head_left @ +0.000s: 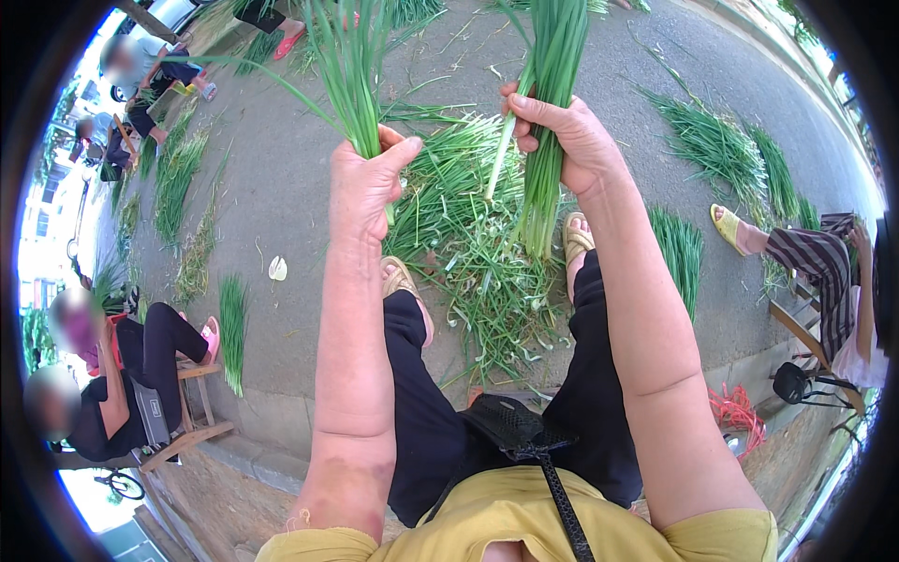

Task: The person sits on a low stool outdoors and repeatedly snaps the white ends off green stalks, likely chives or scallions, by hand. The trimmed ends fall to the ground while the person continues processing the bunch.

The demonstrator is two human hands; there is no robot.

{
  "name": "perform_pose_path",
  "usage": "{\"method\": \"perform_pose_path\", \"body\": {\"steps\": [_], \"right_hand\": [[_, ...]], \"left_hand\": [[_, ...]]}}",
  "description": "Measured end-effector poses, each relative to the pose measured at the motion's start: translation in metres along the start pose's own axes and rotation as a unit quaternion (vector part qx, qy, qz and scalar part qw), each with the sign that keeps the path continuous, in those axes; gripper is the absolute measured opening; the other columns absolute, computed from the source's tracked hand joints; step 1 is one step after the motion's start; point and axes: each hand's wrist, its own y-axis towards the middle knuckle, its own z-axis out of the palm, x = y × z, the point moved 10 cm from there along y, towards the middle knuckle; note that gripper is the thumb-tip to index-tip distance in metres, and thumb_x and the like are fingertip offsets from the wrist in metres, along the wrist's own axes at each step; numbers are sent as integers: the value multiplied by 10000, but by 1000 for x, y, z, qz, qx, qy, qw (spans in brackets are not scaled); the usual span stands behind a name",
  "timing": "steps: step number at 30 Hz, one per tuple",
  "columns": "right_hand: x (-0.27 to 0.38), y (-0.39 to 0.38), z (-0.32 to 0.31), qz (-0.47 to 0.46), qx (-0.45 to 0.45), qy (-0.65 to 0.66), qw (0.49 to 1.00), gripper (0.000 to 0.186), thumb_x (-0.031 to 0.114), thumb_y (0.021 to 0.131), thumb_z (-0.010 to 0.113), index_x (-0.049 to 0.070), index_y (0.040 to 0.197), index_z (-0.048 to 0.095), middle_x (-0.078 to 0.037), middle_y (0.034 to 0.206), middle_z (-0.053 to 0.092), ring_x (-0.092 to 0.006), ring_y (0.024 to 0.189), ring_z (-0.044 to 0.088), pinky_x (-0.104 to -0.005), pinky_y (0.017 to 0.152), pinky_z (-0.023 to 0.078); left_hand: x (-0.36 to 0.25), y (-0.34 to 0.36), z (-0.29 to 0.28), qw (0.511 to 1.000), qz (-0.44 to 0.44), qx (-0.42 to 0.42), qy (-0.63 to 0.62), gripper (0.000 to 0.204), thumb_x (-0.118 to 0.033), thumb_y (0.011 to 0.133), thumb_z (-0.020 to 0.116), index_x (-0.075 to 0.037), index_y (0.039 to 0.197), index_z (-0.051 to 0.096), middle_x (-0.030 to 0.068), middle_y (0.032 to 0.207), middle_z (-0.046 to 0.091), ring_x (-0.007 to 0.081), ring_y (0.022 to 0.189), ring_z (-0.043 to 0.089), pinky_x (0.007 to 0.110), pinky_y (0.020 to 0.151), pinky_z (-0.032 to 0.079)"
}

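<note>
My left hand (370,183) is closed round a bunch of long green chives (354,80), whose leaves fan out away from me. In my right hand (573,136) is a thicker bunch of chives (552,173), stems hanging toward me, with one pale stalk (503,155) standing apart at the fingertips. Both hands are raised over a loose heap of chives (449,178) on the ground between my feet. Closer to me, the heap turns to tangled trimmings (501,290) with pale ends and yellowish bits.
Neat chive bundles lie left (233,328) and right (676,258), with a larger pile (707,140) far right. People sit on low wooden stools (192,421) at both sides. Red plastic twine (738,417) lies near my right elbow. A black bag (510,426) rests on my lap.
</note>
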Motion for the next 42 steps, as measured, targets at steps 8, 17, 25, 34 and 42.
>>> {"method": "perform_pose_path", "body": {"steps": [8,17,25,34,42], "right_hand": [[-3,4,-7,-3,-35,-33,999,212,150,726,773,39,815,617,-20,655,569,-92,571,508,-211,520,414],[-8,3,-9,12,-55,-69,996,245,203,721,785,55,770,596,-15,624,558,-98,533,508,-225,499,424],[-11,4,-10,19,-51,-48,997,215,197,759,752,45,786,603,-26,631,576,-100,528,524,-219,489,430],[-15,4,-3,31,-11,-31,999,212,210,806,709,31,877,619,-10,708,585,-64,542,511,-195,485,410],[-22,0,4,63,-13,-39,997,218,208,768,746,34,803,620,-17,648,566,-83,533,537,-204,466,434]], "left_hand": [[17,-6,19,990,-85,102,53,222,-114,727,752,-59,902,628,-26,719,550,1,463,388,162,368,231],[22,-31,69,961,-128,246,-5,218,-191,790,725,-32,891,616,-19,662,537,9,442,360,169,376,242],[22,-36,80,957,-104,269,-4,126,-189,859,651,-78,872,591,-33,651,516,10,457,349,173,387,221],[21,-35,77,954,-124,266,-62,93,-187,874,626,-111,859,575,-39,640,479,6,466,330,169,390,209],[21,-18,59,973,-103,171,-120,124,-173,842,659,-88,834,569,-20,609,494,11,383,283,175,362,209]]}}
